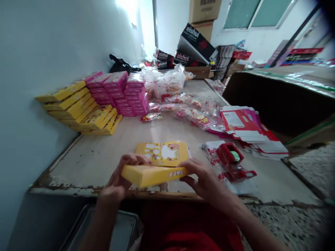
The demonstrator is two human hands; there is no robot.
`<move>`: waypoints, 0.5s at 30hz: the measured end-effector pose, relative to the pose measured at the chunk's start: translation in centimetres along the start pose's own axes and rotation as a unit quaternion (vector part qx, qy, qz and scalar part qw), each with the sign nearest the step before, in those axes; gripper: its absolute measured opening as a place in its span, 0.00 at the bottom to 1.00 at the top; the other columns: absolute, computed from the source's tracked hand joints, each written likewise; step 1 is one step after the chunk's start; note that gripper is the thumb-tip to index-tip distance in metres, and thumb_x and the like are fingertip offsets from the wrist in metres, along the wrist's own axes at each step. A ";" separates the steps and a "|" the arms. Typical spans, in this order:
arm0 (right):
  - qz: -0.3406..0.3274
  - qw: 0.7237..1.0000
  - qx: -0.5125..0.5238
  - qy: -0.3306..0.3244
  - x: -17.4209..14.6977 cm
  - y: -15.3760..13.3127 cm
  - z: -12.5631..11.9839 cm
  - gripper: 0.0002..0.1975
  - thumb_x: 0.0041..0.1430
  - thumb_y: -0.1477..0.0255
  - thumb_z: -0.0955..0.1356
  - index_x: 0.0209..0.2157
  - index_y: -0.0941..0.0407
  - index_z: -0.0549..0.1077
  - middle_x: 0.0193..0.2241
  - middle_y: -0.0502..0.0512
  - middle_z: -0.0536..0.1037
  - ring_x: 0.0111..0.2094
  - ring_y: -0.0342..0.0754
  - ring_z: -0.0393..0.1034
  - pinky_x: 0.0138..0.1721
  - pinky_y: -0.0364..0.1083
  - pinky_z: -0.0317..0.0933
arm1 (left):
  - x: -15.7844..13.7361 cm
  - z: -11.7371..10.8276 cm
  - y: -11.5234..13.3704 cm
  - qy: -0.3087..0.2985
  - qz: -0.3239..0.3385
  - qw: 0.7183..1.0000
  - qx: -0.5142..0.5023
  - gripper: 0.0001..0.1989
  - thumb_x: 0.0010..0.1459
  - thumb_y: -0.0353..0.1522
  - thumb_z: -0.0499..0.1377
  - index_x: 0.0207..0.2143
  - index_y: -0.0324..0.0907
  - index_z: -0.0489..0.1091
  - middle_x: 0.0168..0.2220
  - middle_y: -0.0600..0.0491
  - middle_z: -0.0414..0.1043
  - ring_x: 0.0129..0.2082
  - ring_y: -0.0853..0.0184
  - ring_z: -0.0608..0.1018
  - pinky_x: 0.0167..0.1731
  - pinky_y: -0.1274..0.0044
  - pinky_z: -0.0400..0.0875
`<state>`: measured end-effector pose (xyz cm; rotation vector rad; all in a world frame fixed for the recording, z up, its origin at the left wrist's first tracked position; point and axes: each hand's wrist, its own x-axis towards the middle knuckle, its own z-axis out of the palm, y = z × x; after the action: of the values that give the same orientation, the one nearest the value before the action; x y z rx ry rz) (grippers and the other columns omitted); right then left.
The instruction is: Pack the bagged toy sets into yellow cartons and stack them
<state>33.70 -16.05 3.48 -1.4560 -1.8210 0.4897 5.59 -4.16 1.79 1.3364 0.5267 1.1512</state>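
A shallow yellow cardboard box point(154, 175) is held level just above the table's front edge. My left hand point(123, 177) is closed around its left end, with the fingers on the top and far side. The box's right end is gripped by my right hand point(196, 174), thumb underneath and fingers on top. Directly behind it on the table lies a flat yellow printed card piece point(163, 152) with cut-out windows and cartoon figures. A red tape dispenser point(230, 157) with a pale green core stands to the right of my right hand, on printed plastic wrapping point(213, 153).
Yellow boxes point(75, 108) are stacked at the left by the wall, beside stacked pink boxes point(120, 90). Plastic-wrapped packs point(191, 111) lie mid-table. Flattened red and white cartons point(246, 125) sit at the right, near a large open cardboard box point(277, 101).
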 end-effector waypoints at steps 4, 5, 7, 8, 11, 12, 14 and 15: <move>-0.188 0.967 -0.122 -0.120 5.0 -2.6 2.1 0.03 0.65 0.74 0.71 0.38 0.52 0.79 0.36 0.54 0.83 0.40 0.51 0.73 0.48 0.52 0.62 | 1.5 -1.9 0.4 -0.260 -0.172 0.947 0.076 0.46 0.48 0.55 0.70 0.65 0.49 0.61 0.59 0.43 0.71 0.61 0.46 0.73 0.62 0.53 0.65; -0.225 0.953 -0.132 -0.155 6.5 -3.3 2.9 0.02 0.65 0.72 0.72 0.36 0.53 0.79 0.35 0.54 0.83 0.40 0.52 0.74 0.48 0.53 0.62 | 2.1 -1.9 0.4 -0.299 -0.199 0.926 0.118 0.52 0.46 0.52 0.73 0.69 0.50 0.56 0.61 0.44 0.69 0.62 0.47 0.72 0.64 0.55 0.62; -0.272 0.929 -0.108 -0.228 9.9 -3.8 4.6 0.04 0.61 0.68 0.75 0.34 0.54 0.79 0.34 0.53 0.84 0.40 0.52 0.75 0.49 0.53 0.63 | 3.1 -2.0 0.1 -0.323 -0.222 0.903 0.175 0.57 0.42 0.45 0.76 0.71 0.50 0.53 0.61 0.47 0.69 0.60 0.49 0.71 0.66 0.58 0.59; -0.277 0.919 -0.076 -0.269 11.9 -3.3 5.3 0.06 0.59 0.67 0.76 0.35 0.53 0.80 0.35 0.52 0.84 0.41 0.52 0.76 0.50 0.53 0.64 | 3.3 -2.4 -0.2 -0.315 -0.234 0.904 0.171 0.57 0.42 0.44 0.75 0.71 0.50 0.54 0.58 0.48 0.71 0.59 0.50 0.71 0.65 0.59 0.60; -0.220 0.915 0.036 -0.335 19.4 1.1 6.6 0.23 0.52 0.65 0.80 0.51 0.47 0.79 0.49 0.49 0.83 0.48 0.49 0.77 0.49 0.47 0.69 | 2.0 -4.8 -1.8 -0.223 -0.305 0.921 0.093 0.50 0.49 0.48 0.70 0.71 0.50 0.54 0.50 0.51 0.72 0.50 0.56 0.75 0.56 0.63 0.69; -0.147 0.944 0.026 -0.293 22.4 3.1 7.0 0.24 0.52 0.67 0.80 0.51 0.47 0.79 0.50 0.49 0.83 0.48 0.48 0.78 0.48 0.45 0.70 | 1.2 -5.6 -2.4 -0.190 -0.336 0.918 0.088 0.48 0.50 0.48 0.68 0.70 0.50 0.56 0.47 0.51 0.71 0.46 0.58 0.75 0.52 0.65 0.71; -0.031 0.981 -0.042 -0.189 28.2 7.0 7.9 0.22 0.57 0.71 0.77 0.54 0.52 0.77 0.52 0.55 0.82 0.50 0.50 0.77 0.50 0.47 0.70 | -0.7 -6.4 -3.7 -0.166 -0.372 0.900 0.159 0.49 0.44 0.43 0.72 0.68 0.51 0.60 0.48 0.51 0.71 0.48 0.58 0.74 0.52 0.67 0.70; -0.005 0.985 -0.068 -0.158 31.0 8.6 8.6 0.22 0.61 0.73 0.74 0.56 0.55 0.76 0.54 0.61 0.80 0.53 0.53 0.75 0.53 0.51 0.69 | -1.6 -6.4 -4.4 -0.161 -0.363 0.895 0.205 0.50 0.40 0.40 0.75 0.67 0.51 0.62 0.52 0.50 0.71 0.52 0.55 0.73 0.55 0.66 0.69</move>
<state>30.56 17.03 1.51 -1.5273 -2.1448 0.6318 0.97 -1.76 -4.23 1.4547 0.9529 0.1949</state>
